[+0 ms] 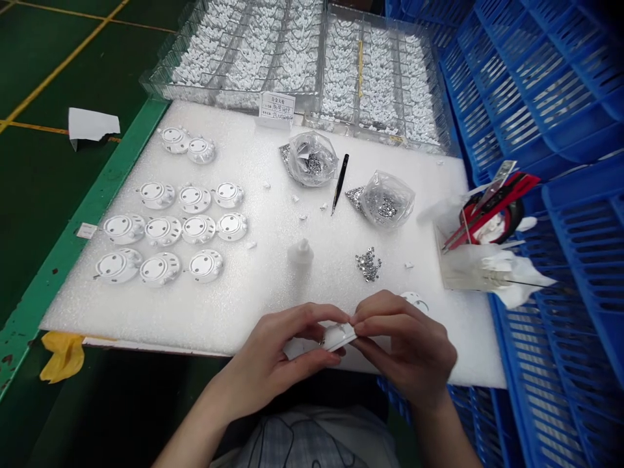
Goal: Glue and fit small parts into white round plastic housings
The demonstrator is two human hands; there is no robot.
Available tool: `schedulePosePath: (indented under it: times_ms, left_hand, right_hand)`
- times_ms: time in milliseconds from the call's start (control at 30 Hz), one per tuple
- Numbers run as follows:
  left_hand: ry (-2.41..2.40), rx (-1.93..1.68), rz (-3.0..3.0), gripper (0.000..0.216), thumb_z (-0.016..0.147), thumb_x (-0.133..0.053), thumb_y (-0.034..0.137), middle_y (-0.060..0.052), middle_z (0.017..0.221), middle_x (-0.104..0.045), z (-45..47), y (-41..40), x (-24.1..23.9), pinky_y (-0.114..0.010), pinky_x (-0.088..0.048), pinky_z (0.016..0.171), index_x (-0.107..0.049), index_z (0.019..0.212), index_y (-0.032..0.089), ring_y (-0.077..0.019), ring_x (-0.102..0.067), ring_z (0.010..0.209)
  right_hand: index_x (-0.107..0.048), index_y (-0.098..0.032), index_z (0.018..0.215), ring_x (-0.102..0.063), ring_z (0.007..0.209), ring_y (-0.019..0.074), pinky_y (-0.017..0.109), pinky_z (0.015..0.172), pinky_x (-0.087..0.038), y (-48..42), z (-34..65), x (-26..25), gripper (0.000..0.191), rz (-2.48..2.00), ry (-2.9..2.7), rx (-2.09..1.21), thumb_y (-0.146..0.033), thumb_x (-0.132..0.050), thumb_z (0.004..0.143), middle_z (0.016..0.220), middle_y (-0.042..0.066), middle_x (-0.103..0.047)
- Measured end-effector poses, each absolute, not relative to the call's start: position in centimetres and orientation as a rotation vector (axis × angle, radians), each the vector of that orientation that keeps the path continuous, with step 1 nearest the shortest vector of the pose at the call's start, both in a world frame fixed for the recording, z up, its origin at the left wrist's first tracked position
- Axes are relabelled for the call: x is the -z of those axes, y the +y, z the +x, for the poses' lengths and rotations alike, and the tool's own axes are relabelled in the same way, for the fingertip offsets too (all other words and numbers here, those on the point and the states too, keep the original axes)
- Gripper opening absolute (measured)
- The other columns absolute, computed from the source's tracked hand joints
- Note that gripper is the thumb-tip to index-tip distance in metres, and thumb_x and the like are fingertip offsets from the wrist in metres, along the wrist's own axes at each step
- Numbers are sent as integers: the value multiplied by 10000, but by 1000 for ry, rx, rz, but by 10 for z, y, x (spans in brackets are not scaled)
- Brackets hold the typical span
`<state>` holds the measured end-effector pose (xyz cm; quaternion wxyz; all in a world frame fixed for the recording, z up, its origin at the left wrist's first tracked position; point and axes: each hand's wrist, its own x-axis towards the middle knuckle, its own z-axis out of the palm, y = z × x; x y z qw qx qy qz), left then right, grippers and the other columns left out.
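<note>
My left hand and my right hand meet at the near edge of a white foam mat. Together they pinch a small white round plastic part, fingers closed on it from both sides. Another white round part peeks out just behind my right hand. A small heap of shiny metal bits lies a little beyond my hands. A small white squeeze bottle stands near it.
Several white round parts lie in rows at the mat's left. Two clear bags of metal bits flank black tweezers. Clear trays of white pieces sit behind. Blue crates and a box with red scissors stand right.
</note>
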<state>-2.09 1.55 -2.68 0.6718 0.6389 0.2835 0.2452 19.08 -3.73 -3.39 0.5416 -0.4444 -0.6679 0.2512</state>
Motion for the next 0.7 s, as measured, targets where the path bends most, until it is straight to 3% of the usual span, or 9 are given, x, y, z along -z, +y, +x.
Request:
schedulePosePath:
  times_ms: [367, 700]
  left_hand:
    - [596, -576, 1409, 327, 1006, -725, 373, -55, 1224, -780, -23, 16, 31, -293, -609, 878, -706, 1320, 281, -199, -756, 993]
    - [495, -695, 1386, 338, 967, -785, 256, -41, 1276, -759, -20, 15, 37, -289, -585, 955, -712, 1291, 316, -204, -736, 1119]
  right_hand:
    - [-740, -180, 1040, -716, 822, 181, 322, 682, -620, -37, 191, 33, 318, -1003, -1569, -609, 49, -757, 821, 897, 54, -742]
    - [-750, -181, 1046, -713, 818, 181, 327, 675, -615, -36, 191, 33, 311, -980, -1558, -623, 41, -754, 828, 897, 50, -748]
